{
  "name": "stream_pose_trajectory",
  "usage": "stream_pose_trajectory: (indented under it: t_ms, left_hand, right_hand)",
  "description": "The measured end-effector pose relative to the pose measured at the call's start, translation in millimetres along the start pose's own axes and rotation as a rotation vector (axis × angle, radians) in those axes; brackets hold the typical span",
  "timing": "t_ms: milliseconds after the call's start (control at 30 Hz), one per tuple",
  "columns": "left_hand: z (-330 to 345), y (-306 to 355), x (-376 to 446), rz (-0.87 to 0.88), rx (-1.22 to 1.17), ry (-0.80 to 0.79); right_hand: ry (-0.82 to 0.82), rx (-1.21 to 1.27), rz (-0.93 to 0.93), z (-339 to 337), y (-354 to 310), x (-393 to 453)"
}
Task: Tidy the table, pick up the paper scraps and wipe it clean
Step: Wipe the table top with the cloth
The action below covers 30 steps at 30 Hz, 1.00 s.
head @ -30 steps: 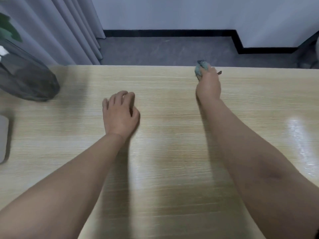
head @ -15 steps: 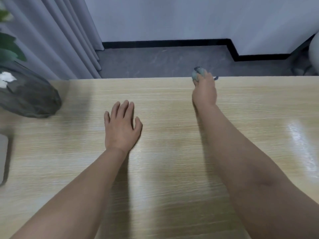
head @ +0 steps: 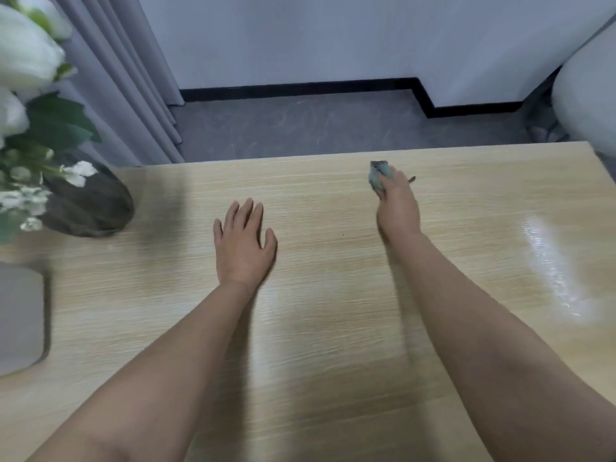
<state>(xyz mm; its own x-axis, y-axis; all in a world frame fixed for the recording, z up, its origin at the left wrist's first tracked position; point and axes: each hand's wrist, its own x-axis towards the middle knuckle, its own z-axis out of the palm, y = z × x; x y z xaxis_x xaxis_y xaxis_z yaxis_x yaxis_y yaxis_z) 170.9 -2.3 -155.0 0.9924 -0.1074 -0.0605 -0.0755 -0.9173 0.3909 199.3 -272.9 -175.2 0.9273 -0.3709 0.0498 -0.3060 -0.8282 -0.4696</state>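
Right hand point(head: 396, 208) grips a bunched grey-green cloth point(head: 378, 176), apparently pressed to the table point(head: 333, 328) near its far edge for wiping; left hand point(head: 243, 245) lies flat, fingers spread, bracing.

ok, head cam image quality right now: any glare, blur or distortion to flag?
Head view: bright glare streak on the table at right; motion blur softens the right hand and its cloth; the flowers at left are soft and overexposed; wide-angle bending curves the table's far edge.

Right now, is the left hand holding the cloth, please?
No, the left hand lies flat and empty on the table; the right hand grips the cloth.
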Motion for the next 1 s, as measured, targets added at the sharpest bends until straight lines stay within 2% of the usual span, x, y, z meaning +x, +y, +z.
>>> stream_pose_trajectory:
  t_ms: [67,133,267,367,467,567,667,800,900,1000]
  left_hand:
    - [-2,-4,-1,0.022,-0.033,-0.033]
    - [-7,-9,-3,0.051,-0.055,-0.076]
    - [-22,-24,-25,0.071,-0.027,-0.105]
    - [-32,-35,-51,0.054,-0.004,-0.132]
    - [-37,-45,-79,0.032,0.05,-0.177]
    - [-38,-52,-99,0.011,0.106,-0.233]
    - [-40,-50,-111,-0.02,0.111,-0.276]
    - [-43,-39,-117,-0.055,0.11,-0.302]
    - [-47,-38,-115,-0.06,0.116,-0.317]
    - [-52,-42,-111,-0.034,0.123,-0.291]
  right_hand:
    - [0.051,-0.023,0.059,-3,0,-14]
    - [0.037,0.046,0.021,1,-28,-33]
    - [-0.182,0.147,-0.341,19,-82,-106]
    - [-0.329,0.08,-0.505,17,-65,-123]
    - [-0.284,-0.014,-0.441,-8,-24,-100]
    - [-0.153,-0.111,-0.249,-23,11,-95]
    - [-0.096,0.001,-0.145,-14,-5,-114]
    - [-0.265,0.139,-0.428,0,-48,-185]
    - [-0.357,0.052,-0.679,-6,-35,-206]
    - [-0.346,0.031,-0.687,-25,-21,-172]
